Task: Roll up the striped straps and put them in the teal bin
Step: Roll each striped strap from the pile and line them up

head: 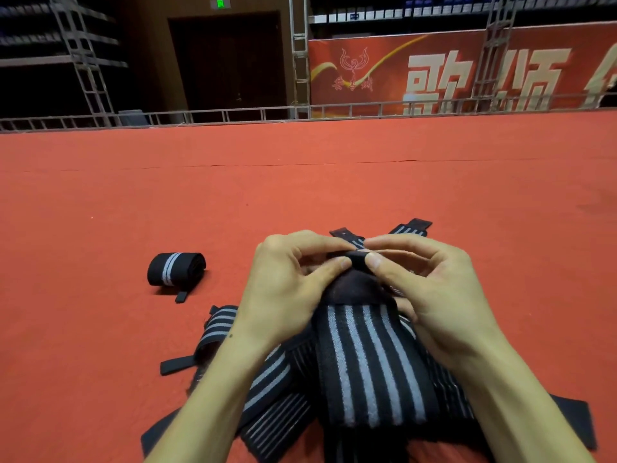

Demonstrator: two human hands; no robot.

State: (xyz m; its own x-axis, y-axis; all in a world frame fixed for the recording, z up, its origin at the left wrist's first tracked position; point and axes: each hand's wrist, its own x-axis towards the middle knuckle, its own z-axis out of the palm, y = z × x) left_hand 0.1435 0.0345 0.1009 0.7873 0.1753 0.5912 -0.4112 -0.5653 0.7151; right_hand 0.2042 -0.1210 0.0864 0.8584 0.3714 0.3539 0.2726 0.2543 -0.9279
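- Nearest you: one heap of loose striped straps [273,396] lies on the red carpet [300,188], partly under your forearms. The pieces overlap, so you cannot count them exactly.
- On top of the heap: one wide striped strap [370,359], black with pale stripes, runs up to your hands.
- Your two hands meet at the far end of this strap. Your left hand [293,279] and right hand [430,285] each pinch its black end, which is curled over, between thumb and fingertips.
- Your hands hide the middle of the heap. Two black tab ends [412,226] show just beyond your fingers.
- To your left, apart from the heap: one rolled strap [176,273] lies on its side on the carpet, with its tab pointing toward you.
- At the far edge of the carpet: one low metal railing [233,115]. Behind it are one red banner [434,71] with large pale characters, one dark door [230,61] and one green exit sign [220,3].
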